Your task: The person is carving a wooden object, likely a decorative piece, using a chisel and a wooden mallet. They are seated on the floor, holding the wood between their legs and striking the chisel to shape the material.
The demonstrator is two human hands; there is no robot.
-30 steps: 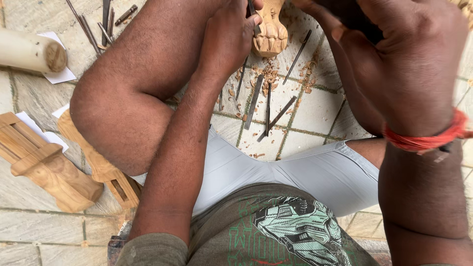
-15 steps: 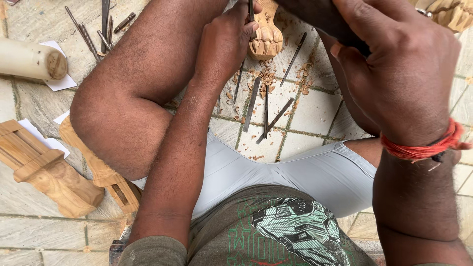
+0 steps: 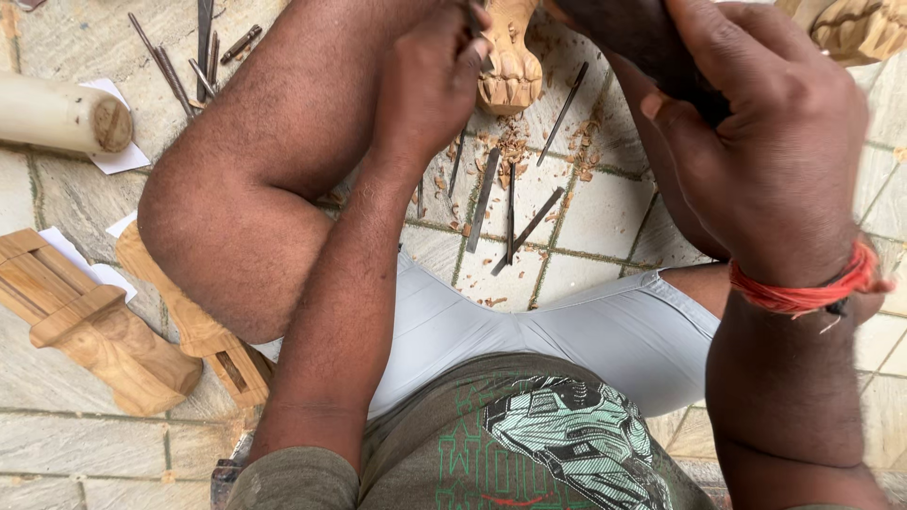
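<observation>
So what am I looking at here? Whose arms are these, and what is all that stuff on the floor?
There is no machine here. A camera worn on a person's head looks down at their own body as they sit on a tiled floor. The left hand grips a thin tool against a pale carved wooden piece, shaped like a clawed foot. The right hand, with a red thread band at the wrist, is closed around a dark object I cannot identify. On the floor between the legs lie slim metal chisels and wood chips. More chisels lie at the upper left, beside a round wooden mallet. Two other carved wooden pieces lie at the left.
</observation>
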